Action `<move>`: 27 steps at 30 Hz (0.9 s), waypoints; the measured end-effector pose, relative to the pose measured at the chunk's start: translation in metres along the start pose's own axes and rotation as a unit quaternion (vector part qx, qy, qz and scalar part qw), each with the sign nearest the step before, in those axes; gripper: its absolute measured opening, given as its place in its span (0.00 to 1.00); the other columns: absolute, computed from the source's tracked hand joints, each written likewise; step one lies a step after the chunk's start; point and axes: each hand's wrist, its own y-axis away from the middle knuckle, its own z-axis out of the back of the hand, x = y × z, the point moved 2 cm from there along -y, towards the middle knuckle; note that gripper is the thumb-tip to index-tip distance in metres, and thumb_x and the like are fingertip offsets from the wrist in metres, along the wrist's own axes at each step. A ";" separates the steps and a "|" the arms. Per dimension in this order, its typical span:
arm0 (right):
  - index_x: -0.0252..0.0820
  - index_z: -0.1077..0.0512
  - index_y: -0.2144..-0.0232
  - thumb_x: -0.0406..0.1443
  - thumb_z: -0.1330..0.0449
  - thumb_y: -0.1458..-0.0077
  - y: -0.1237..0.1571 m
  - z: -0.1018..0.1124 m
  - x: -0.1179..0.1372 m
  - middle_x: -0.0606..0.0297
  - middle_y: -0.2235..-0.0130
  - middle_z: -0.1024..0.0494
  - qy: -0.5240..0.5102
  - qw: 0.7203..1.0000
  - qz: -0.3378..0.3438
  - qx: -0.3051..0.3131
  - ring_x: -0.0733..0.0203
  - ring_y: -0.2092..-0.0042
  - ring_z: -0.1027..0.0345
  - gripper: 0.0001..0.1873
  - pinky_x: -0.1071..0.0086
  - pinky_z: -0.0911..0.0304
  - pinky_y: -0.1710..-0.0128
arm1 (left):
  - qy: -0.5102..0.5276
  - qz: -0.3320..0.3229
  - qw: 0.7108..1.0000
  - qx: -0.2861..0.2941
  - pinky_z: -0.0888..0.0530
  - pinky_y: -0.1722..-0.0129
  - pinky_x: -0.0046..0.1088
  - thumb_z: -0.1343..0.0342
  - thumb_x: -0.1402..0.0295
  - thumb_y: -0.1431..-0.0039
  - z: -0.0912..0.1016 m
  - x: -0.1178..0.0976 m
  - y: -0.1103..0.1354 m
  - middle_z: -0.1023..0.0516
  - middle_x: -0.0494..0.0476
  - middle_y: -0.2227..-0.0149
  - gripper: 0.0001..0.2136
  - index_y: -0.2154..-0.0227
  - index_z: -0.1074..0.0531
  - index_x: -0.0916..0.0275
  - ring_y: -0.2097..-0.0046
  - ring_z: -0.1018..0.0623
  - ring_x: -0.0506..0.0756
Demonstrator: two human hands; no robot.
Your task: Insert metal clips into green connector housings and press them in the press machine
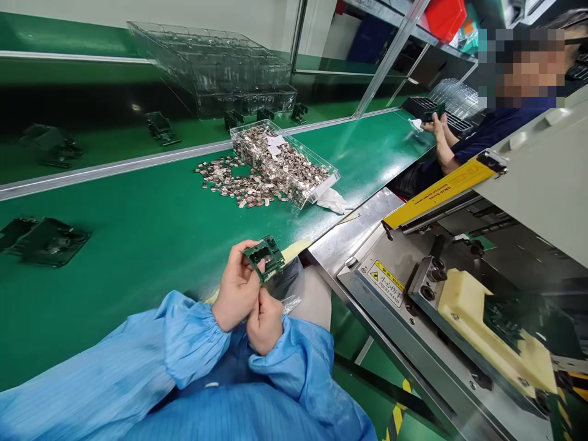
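Observation:
My left hand [236, 286] grips a dark green plastic part [271, 260] with a square opening, its thumb and fingers around the near left side. Just below it, my right hand [265, 321] is closed with thumb and fingertips pressed together; whatever it may hold is hidden. Both hands are above my lap at the near edge of the green table [151, 196]. Beyond them a clear plastic tray [327, 184] full of small metal pieces [294, 162] sits tilted, with a loose heap of the same pieces [248, 184] spilled at its left.
More dark green parts [52, 242] lie at the left, others on the conveyor [110, 131] behind. Stacked clear trays [229, 67] stand there. At right is a machine with a cream fixture [478, 324] and yellow light bar [436, 190]. A co-worker's hands [438, 128] hold a dark part.

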 end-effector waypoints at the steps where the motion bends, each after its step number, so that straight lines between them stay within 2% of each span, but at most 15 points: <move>1: 0.43 0.35 0.75 0.36 0.56 0.38 0.000 0.001 -0.003 0.63 0.77 0.28 0.005 1.000 0.000 0.016 0.59 0.75 0.33 0.16 0.69 0.43 0.74 | -0.001 -0.004 1.000 0.004 0.28 0.62 0.21 0.44 0.67 0.43 0.000 0.002 -0.005 0.30 0.52 0.61 0.14 0.54 0.36 0.58 0.62 0.28 0.48; 4: 0.42 0.30 0.71 0.37 0.53 0.37 -0.005 0.008 -0.021 0.64 0.75 0.25 0.015 0.994 -0.071 0.083 0.62 0.75 0.30 0.15 0.72 0.38 0.73 | -0.014 -0.032 0.999 0.005 0.28 0.62 0.22 0.42 0.67 0.45 0.002 0.008 -0.027 0.30 0.52 0.62 0.16 0.55 0.37 0.58 0.62 0.27 0.49; 6: 0.40 0.27 0.68 0.35 0.52 0.38 -0.011 0.016 -0.035 0.64 0.74 0.23 0.035 0.985 -0.128 0.111 0.63 0.76 0.29 0.14 0.74 0.36 0.74 | -0.015 -0.051 0.998 -0.020 0.27 0.61 0.25 0.39 0.66 0.49 0.008 0.008 -0.043 0.30 0.51 0.64 0.17 0.57 0.36 0.59 0.63 0.27 0.49; 8: 0.40 0.25 0.68 0.31 0.48 0.41 -0.017 0.025 -0.047 0.62 0.74 0.22 0.059 0.980 -0.149 0.119 0.61 0.76 0.27 0.11 0.73 0.35 0.74 | 0.016 -0.045 0.997 -0.053 0.26 0.60 0.27 0.37 0.65 0.51 0.015 0.004 -0.052 0.30 0.51 0.63 0.18 0.59 0.37 0.58 0.62 0.27 0.50; 10: 0.40 0.24 0.73 0.28 0.44 0.46 -0.023 0.032 -0.053 0.61 0.75 0.21 0.077 0.978 -0.150 0.120 0.57 0.73 0.25 0.09 0.70 0.33 0.70 | 0.067 -0.011 0.996 -0.059 0.24 0.61 0.29 0.36 0.64 0.52 0.023 -0.003 -0.050 0.30 0.52 0.60 0.19 0.60 0.38 0.57 0.60 0.27 0.51; 13: 0.40 0.24 0.79 0.25 0.40 0.53 -0.026 0.040 -0.053 0.57 0.75 0.21 0.092 0.976 -0.157 0.116 0.49 0.68 0.23 0.09 0.64 0.31 0.64 | 0.113 0.052 0.991 -0.043 0.21 0.63 0.30 0.35 0.63 0.52 0.035 -0.013 -0.030 0.31 0.52 0.55 0.20 0.59 0.37 0.55 0.57 0.26 0.53; 15: 0.39 0.23 0.77 0.26 0.40 0.52 -0.024 0.045 -0.047 0.55 0.72 0.20 0.088 0.977 -0.162 0.107 0.47 0.67 0.23 0.08 0.62 0.30 0.65 | 0.112 0.084 0.989 -0.046 0.21 0.64 0.30 0.34 0.63 0.54 0.041 -0.016 -0.013 0.32 0.52 0.54 0.21 0.59 0.37 0.55 0.57 0.26 0.53; 17: 0.39 0.22 0.70 0.30 0.42 0.46 -0.020 0.053 -0.035 0.55 0.69 0.19 0.071 0.979 -0.166 0.097 0.51 0.68 0.23 0.08 0.64 0.29 0.68 | 0.104 0.110 0.987 -0.054 0.20 0.65 0.31 0.34 0.62 0.55 0.044 -0.015 0.000 0.32 0.52 0.56 0.22 0.59 0.37 0.56 0.58 0.25 0.53; 19: 0.39 0.23 0.62 0.34 0.45 0.41 -0.015 0.062 -0.018 0.57 0.67 0.19 -0.005 0.984 -0.161 0.076 0.54 0.68 0.23 0.11 0.66 0.27 0.70 | 0.094 0.126 0.986 -0.052 0.20 0.65 0.31 0.33 0.61 0.56 0.042 -0.013 0.008 0.32 0.52 0.57 0.23 0.58 0.37 0.56 0.60 0.25 0.53; 21: 0.41 0.24 0.58 0.38 0.46 0.39 -0.012 0.070 0.002 0.58 0.63 0.19 -0.112 0.983 -0.138 0.042 0.55 0.65 0.23 0.13 0.66 0.26 0.69 | 0.087 0.126 0.988 -0.035 0.21 0.66 0.30 0.35 0.59 0.53 0.038 -0.011 0.012 0.31 0.52 0.58 0.22 0.57 0.37 0.56 0.61 0.25 0.53; 23: 0.44 0.22 0.60 0.38 0.43 0.41 -0.014 0.075 0.021 0.58 0.60 0.20 -0.176 0.980 -0.094 -0.016 0.53 0.59 0.24 0.11 0.65 0.27 0.65 | 0.075 0.110 0.991 -0.008 0.21 0.65 0.28 0.39 0.60 0.48 0.035 -0.010 0.014 0.31 0.52 0.58 0.19 0.56 0.37 0.56 0.61 0.25 0.52; 27: 0.46 0.20 0.68 0.34 0.36 0.48 -0.026 0.062 0.045 0.59 0.57 0.26 -0.163 0.978 -0.028 -0.125 0.54 0.53 0.31 0.04 0.62 0.33 0.54 | 0.029 0.060 0.997 0.032 0.25 0.61 0.22 0.46 0.66 0.40 0.033 -0.011 0.018 0.31 0.51 0.58 0.13 0.53 0.38 0.55 0.60 0.27 0.49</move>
